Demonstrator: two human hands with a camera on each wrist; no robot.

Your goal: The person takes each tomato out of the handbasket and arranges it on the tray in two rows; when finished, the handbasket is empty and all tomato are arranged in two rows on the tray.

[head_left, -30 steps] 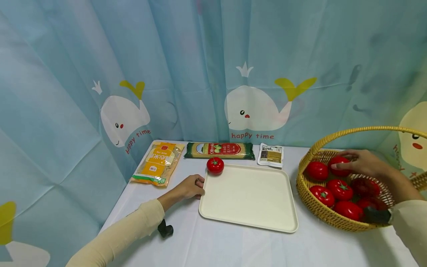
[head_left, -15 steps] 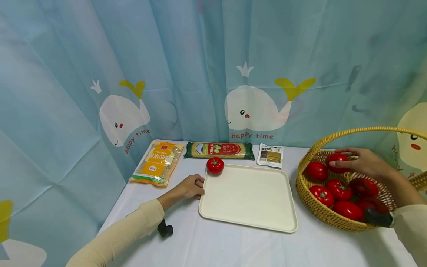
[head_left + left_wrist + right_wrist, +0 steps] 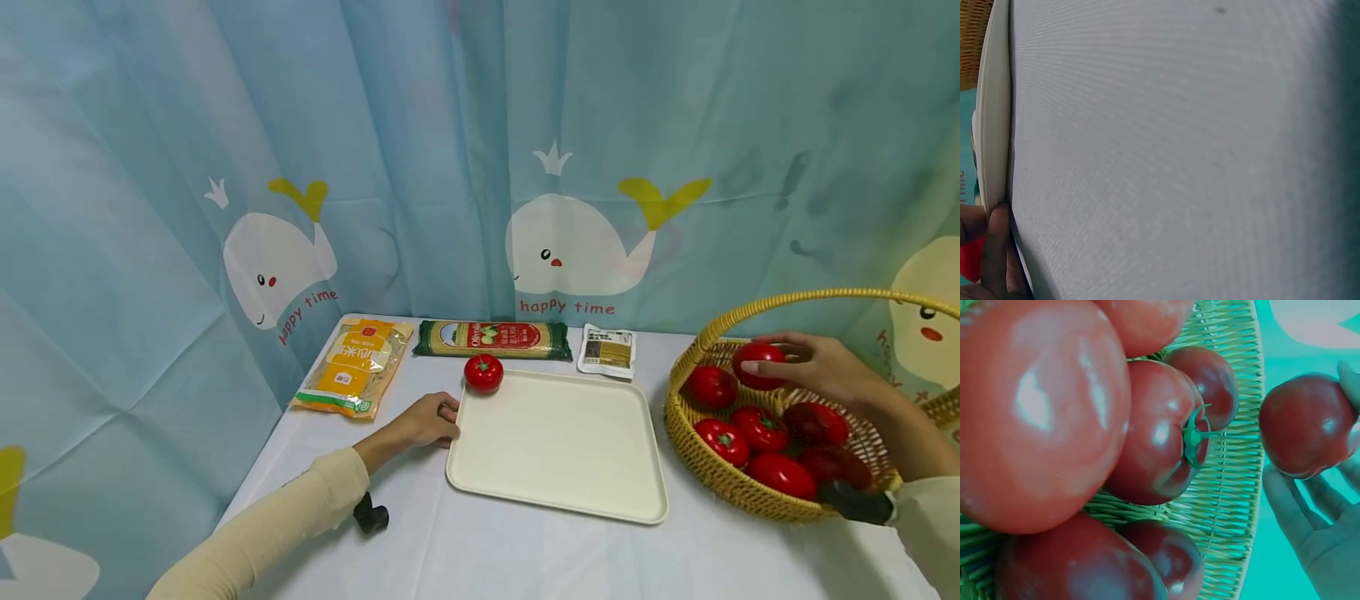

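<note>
My left hand [image 3: 431, 419] pinches the left edge of a cream rectangular tray [image 3: 558, 450]; in the left wrist view, thumb and fingers [image 3: 996, 250] meet at its corner. One red tomato [image 3: 483, 373] with a green stem sits at the tray's back left corner. My right hand [image 3: 828, 371] holds another red tomato [image 3: 756, 367] between thumb and fingertips, over the back of a wicker basket [image 3: 701, 467]. In the right wrist view this held tomato [image 3: 1307, 425] appears apart from the others, beyond the basket's woven side. Several more tomatoes [image 3: 1160, 431] lie inside the basket.
Behind the tray lie a green-ended pack of spaghetti [image 3: 491, 339] and a small white pouch [image 3: 607, 350]. A yellow food bag [image 3: 356, 369] is at the left. The basket's tall handle [image 3: 825, 293] arches over the right side. A blue curtain [image 3: 450, 167] hangs behind the table.
My right hand has raised its tomato slightly and shifted it a little left, away from the other tomatoes. The left hand and the tray have stayed put.
</note>
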